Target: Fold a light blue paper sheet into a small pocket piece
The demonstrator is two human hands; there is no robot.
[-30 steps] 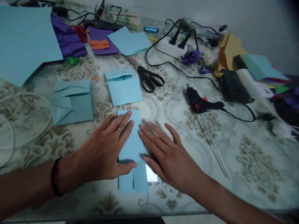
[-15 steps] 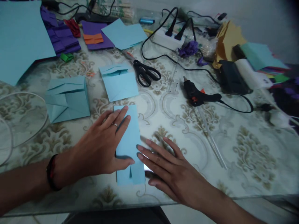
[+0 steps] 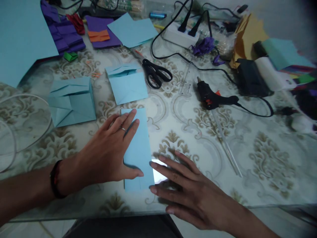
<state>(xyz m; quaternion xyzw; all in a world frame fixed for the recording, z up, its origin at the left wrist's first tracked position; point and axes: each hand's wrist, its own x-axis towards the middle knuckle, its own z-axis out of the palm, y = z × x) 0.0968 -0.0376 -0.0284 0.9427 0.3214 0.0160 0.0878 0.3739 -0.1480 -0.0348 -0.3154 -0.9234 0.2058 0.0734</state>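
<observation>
A folded strip of light blue paper (image 3: pixel 138 148) lies lengthwise on the patterned table cover. My left hand (image 3: pixel 106 153) rests flat across its left side, fingers stretched and thumb apart, pressing it down. Spread beside the strip's lower right edge is my right hand (image 3: pixel 190 190); its fingertips are close to the paper edge, and it holds nothing. Just beyond the strip sits a folded light blue paper pocket (image 3: pixel 128 87). To its left stands another folded light blue paper piece (image 3: pixel 73 102) with an open slit along the top.
Black-handled scissors (image 3: pixel 157 74) lie behind the strip. A black glue gun (image 3: pixel 210 96) with a clear stick rests on the right, its cord trailing. At the back are a white power strip (image 3: pixel 180 34), purple paper (image 3: pixel 66 38) and a large blue sheet (image 3: pixel 24 39).
My right hand has shifted slightly down and right, its fingers spread. The small raised flap at the strip's lower end now lies flat. My left hand stays on the paper.
</observation>
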